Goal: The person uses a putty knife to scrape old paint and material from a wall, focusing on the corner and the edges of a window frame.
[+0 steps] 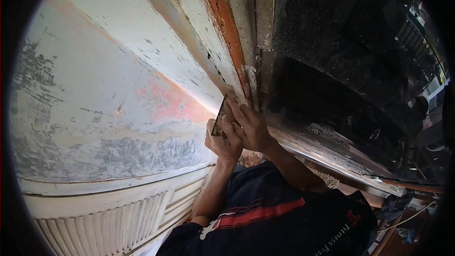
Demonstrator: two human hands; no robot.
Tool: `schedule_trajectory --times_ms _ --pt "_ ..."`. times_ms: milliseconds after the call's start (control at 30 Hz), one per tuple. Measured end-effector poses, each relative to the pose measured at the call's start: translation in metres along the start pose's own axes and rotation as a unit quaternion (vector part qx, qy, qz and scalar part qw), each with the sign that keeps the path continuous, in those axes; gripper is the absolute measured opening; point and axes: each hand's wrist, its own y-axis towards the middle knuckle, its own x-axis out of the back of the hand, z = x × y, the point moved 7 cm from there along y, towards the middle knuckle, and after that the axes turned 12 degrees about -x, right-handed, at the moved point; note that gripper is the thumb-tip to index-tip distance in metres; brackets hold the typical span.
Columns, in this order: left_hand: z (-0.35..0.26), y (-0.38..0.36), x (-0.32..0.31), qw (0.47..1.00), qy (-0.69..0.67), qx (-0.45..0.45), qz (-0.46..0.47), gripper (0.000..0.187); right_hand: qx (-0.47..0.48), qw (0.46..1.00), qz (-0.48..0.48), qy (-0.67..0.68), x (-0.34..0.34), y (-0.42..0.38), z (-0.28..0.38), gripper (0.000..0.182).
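Note:
A flat, dark-edged plate that looks like a putty scraper point(221, 119) is held between both hands, its brownish face smeared. My left hand point(224, 141) grips its lower end with bent fingers. From the other side my right hand point(251, 127) closes on it, fingers pointing up along the face. The upper corner of the scraper meets the lower part of a wooden frame point(208, 42), whose white paint is worn and chipped. Beside it runs a strip of exposed orange-brown wood point(230, 38). The handle, if any, is hidden by my hands.
To the left stands a patchy grey-white wall point(95, 109) with pinkish areas. Below it is a white louvred panel point(104, 223). Dark reflective glass point(332, 85) fills the right side, above a ledge point(332, 161) with debris. Cloth and a cord lie at lower right.

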Motion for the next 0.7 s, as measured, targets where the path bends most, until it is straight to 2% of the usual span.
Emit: schedule_trajectory --times_ms 100,167,200,267,300,367,400,467,567,700 --pt "-0.001 0.000 0.002 1.000 -0.002 0.011 -0.021 0.008 0.008 1.000 0.018 -0.003 0.008 0.000 0.005 0.057" --pt "0.000 -0.001 0.003 0.999 0.000 0.022 -0.034 0.008 -0.044 0.993 0.089 0.060 0.005 -0.005 -0.001 0.056" --pt "0.001 -0.003 0.002 0.999 0.000 0.025 -0.026 0.008 -0.043 0.993 0.091 0.060 0.003 -0.005 -0.002 0.056" --pt "0.001 -0.005 0.000 0.999 0.002 0.031 -0.017 0.009 -0.055 0.979 0.051 0.187 0.004 -0.008 -0.007 0.051" --pt "-0.002 -0.006 -0.002 0.999 -0.012 0.023 -0.019 0.009 -0.058 0.979 0.053 0.187 0.003 -0.011 -0.005 0.051" --pt "-0.005 -0.010 -0.004 0.999 -0.026 0.017 -0.020 0.009 -0.232 0.898 0.067 0.368 -0.006 -0.018 -0.023 0.036" --pt "-0.004 -0.014 -0.005 1.000 -0.009 0.013 -0.016 0.009 -0.233 0.898 0.067 0.368 -0.008 -0.019 -0.026 0.036" --pt "-0.006 -0.018 -0.006 1.000 0.008 0.010 -0.011 0.008 -0.294 0.878 0.102 0.363 -0.019 -0.022 -0.039 0.023" --pt "-0.002 -0.019 -0.007 0.998 -0.024 0.052 -0.020 0.010 -0.300 0.873 0.105 0.370 -0.023 -0.015 -0.042 0.017" --pt "-0.004 -0.007 -0.006 0.998 -0.002 0.068 -0.001 0.017 -0.324 0.877 0.127 0.330 -0.018 -0.005 -0.036 0.019"
